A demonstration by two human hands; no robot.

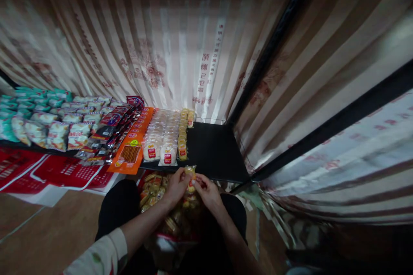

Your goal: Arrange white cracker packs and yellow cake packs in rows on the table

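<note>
Between the fingertips of both hands is a small clear-wrapped yellow snack packet (190, 172). My left hand (178, 185) pinches it from the left, and my right hand (206, 191) grips its right side. Below them, a bag of similar yellow packets (151, 191) rests between my knees, partly covered by my forearms. Just ahead on a black shelf (213, 150), a row of yellow packets (182, 137) stands beside rows of white packets with red labels (167, 154).
Left along the shelf lie an orange snack bag (129, 157), dark red packets (111, 126), white packets (79, 135) and green packets (35, 99). Red printed bags (64, 172) hang below. A printed curtain (180, 51) rises behind, with black frame bars (274, 47) at the right.
</note>
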